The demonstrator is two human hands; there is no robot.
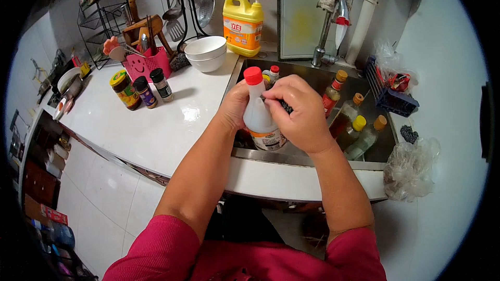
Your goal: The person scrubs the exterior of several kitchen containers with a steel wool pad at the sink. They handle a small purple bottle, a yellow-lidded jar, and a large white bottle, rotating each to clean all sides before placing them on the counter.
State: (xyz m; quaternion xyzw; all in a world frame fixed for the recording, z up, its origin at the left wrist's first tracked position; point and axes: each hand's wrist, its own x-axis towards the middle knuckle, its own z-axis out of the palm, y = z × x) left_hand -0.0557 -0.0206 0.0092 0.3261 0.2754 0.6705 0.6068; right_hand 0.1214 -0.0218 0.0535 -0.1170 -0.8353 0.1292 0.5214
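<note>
A white plastic bottle with a red cap (258, 109) is held upright over the near left part of the steel sink (258, 155). My left hand (235, 105) is wrapped around its left side. My right hand (299, 113) is at the bottle's right shoulder, thumb and forefinger pinched together against or just beside it; whether they grip anything is too small to tell. Behind my hands, another red-capped bottle (274, 71) shows in part. In the sink's right half lean several glass bottles, among them one with a red label (331, 94) and one with a yellow cap (353, 130).
On the white counter (175, 132) stand a brown-filled jar (125, 90), two spice shakers (145, 93), a pink utensil basket (146, 66) and stacked white bowls (206, 54). A yellow detergent jug (243, 25) stands behind the sink, beside the faucet (321, 43). Crumpled plastic bags (412, 169) lie right.
</note>
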